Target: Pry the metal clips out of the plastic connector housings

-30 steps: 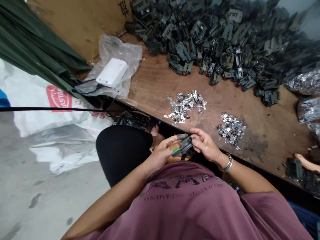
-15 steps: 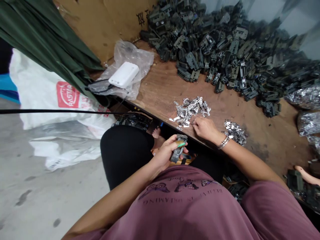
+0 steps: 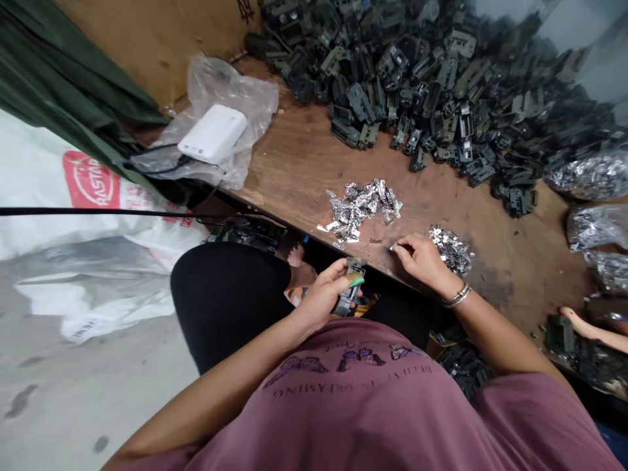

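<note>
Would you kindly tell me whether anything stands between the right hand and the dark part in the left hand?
No separate object visibly blocks the right hand from the dark part; only the near edge of the table crosses the gap in this view. The left hand's thumb covers some of the part.

Noted brown wooden bench point(image 3: 304, 154). Spotted heap of dark parts point(image 3: 417, 85) along far side. Logged left silvery pile point(image 3: 364, 208) and right silvery pile point(image 3: 452, 251) nearer front. Found crumpled clear plastic point(image 3: 259, 99) at left, shiny-filled bags point(image 3: 594, 178) at right.
</note>
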The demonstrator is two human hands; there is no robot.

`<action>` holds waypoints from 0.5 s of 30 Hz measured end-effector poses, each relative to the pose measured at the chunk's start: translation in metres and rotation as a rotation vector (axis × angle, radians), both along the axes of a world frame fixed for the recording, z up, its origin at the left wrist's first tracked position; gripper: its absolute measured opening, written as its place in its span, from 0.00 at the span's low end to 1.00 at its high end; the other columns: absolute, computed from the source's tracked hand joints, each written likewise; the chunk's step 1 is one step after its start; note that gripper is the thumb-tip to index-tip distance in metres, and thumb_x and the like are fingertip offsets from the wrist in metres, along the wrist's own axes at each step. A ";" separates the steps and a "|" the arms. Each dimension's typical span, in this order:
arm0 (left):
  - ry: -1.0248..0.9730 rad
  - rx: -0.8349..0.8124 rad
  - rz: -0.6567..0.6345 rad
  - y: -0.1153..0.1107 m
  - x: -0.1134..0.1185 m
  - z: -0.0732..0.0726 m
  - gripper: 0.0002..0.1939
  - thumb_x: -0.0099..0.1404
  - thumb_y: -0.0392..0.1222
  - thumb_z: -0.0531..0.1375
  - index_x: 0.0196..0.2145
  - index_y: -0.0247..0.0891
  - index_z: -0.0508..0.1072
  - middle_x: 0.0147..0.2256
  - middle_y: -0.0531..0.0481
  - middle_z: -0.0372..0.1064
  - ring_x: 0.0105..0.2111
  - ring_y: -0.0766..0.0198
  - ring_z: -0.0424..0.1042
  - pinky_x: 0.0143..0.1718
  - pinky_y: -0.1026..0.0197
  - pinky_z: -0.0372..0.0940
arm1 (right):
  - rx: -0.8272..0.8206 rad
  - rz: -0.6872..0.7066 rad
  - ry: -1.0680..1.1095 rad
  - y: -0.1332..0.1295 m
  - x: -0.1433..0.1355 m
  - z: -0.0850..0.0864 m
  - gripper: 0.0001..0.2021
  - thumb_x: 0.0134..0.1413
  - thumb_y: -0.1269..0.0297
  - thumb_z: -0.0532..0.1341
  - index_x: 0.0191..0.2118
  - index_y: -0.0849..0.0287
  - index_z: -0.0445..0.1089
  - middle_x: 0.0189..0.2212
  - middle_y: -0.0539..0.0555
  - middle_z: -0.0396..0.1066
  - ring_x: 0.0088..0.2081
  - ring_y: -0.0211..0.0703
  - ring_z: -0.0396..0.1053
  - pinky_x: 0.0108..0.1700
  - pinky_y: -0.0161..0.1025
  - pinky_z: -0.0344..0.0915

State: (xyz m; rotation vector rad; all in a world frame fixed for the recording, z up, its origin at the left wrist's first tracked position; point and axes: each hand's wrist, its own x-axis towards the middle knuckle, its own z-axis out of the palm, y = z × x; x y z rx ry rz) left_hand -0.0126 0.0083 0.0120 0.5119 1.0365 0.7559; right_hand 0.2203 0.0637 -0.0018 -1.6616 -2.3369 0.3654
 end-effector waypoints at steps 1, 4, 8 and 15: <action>0.012 0.009 -0.002 0.000 0.002 0.002 0.17 0.48 0.43 0.67 0.36 0.38 0.69 0.31 0.53 0.70 0.24 0.69 0.68 0.21 0.68 0.63 | -0.004 -0.025 -0.075 0.000 -0.006 0.001 0.10 0.61 0.62 0.57 0.36 0.61 0.72 0.33 0.58 0.73 0.35 0.46 0.69 0.37 0.39 0.63; 0.048 0.048 0.003 0.002 0.007 0.005 0.16 0.47 0.42 0.65 0.35 0.38 0.69 0.33 0.52 0.72 0.25 0.69 0.67 0.25 0.66 0.63 | -0.010 -0.049 -0.253 0.001 -0.018 0.004 0.10 0.61 0.64 0.55 0.35 0.62 0.71 0.36 0.62 0.72 0.33 0.47 0.69 0.33 0.39 0.60; 0.055 0.102 -0.013 0.004 0.010 0.000 0.18 0.49 0.41 0.64 0.40 0.38 0.70 0.37 0.50 0.73 0.31 0.65 0.70 0.34 0.63 0.65 | 0.001 0.021 0.015 -0.009 -0.025 0.009 0.07 0.59 0.68 0.56 0.30 0.60 0.67 0.29 0.56 0.71 0.30 0.42 0.68 0.34 0.37 0.61; 0.093 0.272 -0.100 -0.001 0.010 -0.010 0.20 0.53 0.36 0.61 0.45 0.38 0.68 0.38 0.52 0.69 0.37 0.64 0.68 0.40 0.61 0.63 | 0.070 0.114 0.582 -0.042 -0.055 0.019 0.02 0.58 0.65 0.61 0.34 0.55 0.68 0.29 0.49 0.72 0.29 0.37 0.68 0.33 0.36 0.67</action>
